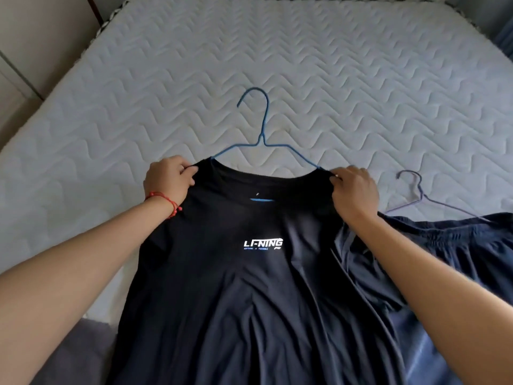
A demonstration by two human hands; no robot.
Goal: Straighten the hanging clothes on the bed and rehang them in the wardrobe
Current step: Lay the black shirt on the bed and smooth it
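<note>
A black T-shirt (236, 287) with a white chest logo lies flat on the bed, threaded on a blue wire hanger (261, 134) whose hook points away from me. My left hand (169, 180) pinches the shirt's left shoulder at the collar. My right hand (354, 194) pinches the right shoulder. To the right lies a dark navy garment (458, 251) on a purple wire hanger (419, 194), partly under the black shirt's edge.
The white quilted mattress (305, 65) stretches away in front of me. A beige wall or cabinet panel (36, 51) runs along the bed's left side. A grey floor patch (83, 345) shows at the lower left.
</note>
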